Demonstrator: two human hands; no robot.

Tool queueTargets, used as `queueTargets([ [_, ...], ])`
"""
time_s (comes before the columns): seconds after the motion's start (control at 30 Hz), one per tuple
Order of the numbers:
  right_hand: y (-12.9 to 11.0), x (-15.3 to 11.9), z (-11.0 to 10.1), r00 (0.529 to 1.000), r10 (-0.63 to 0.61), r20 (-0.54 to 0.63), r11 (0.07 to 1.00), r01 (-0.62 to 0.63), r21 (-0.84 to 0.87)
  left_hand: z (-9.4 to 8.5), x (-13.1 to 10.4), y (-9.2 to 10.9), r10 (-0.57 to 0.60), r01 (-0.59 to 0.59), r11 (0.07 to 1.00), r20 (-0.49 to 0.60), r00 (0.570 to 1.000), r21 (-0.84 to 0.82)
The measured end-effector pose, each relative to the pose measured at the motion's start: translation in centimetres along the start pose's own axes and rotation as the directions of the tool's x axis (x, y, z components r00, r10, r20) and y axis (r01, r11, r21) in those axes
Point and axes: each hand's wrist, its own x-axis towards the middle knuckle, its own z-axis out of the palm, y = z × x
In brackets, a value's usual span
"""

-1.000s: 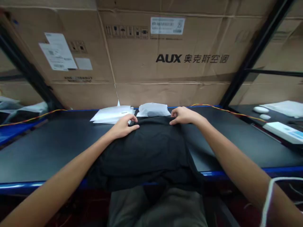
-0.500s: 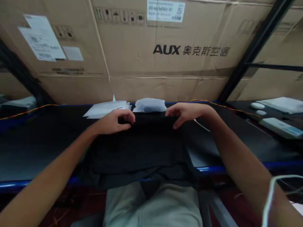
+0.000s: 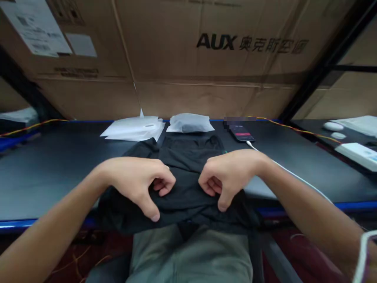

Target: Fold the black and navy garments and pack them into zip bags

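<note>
A black cloth garment (image 3: 188,159) lies creased over the table's front edge, its near part hanging towards my lap. My left hand (image 3: 141,182) is over its left side, fingers curled, thumb stretched away from them, nothing between. Opposite it, my right hand (image 3: 225,175) is over the right side with curled fingers and the thumb apart, also holding nothing. Whether the knuckles press on the cloth I cannot tell. Just behind the garment sits a frosted plastic bag (image 3: 190,123) with something dark inside. Left of that bag are several flat white bags (image 3: 134,129).
A phone (image 3: 241,131) with a white cable (image 3: 290,173) lies at the back right of the black table (image 3: 38,173). A large cardboard box (image 3: 165,51) walls off the back. White items, including a box (image 3: 356,155), are at the far right.
Both hands have come back towards me from the garment's far edge. That edge now lies flatter, with folds showing. The phone has come into view behind my right hand.
</note>
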Motion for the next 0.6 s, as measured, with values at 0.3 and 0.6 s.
queueTargets([
  [0.3,2.1,-2.6,-2.9,0.969,0.058,-0.241,0.983,-0.014,0.184,-2.9,-1.6,-2.0,-0.228,0.151,0.968,-0.439,0.869,-0.203],
  [0.6,5.7,-1.6,-4.0,0.862,0.224,-0.454,0.943,-0.309,-0.122,-4.9,-3.2,-8.5,-0.332,0.435,0.9,-0.612,0.718,0.021],
])
